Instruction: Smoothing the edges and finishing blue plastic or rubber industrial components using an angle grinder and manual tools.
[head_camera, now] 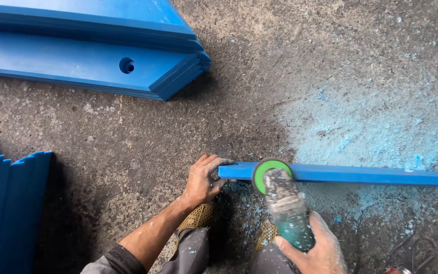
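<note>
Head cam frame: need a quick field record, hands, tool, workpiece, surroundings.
left hand: grips the end of the blue strip, which stands on edge on the floor
right hand: holds the angle grinder
grinder disc: green, at the strip near its left end
floor: rough concrete, blue dust and chips right of the hands
stacked blue panels: top left, one with a round hole
blue pieces: left edge

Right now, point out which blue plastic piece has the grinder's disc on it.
The long narrow blue strip standing on edge, left hand gripping its end, right hand holding the grinder. The stacked blue panels lie apart, untouched.
</note>
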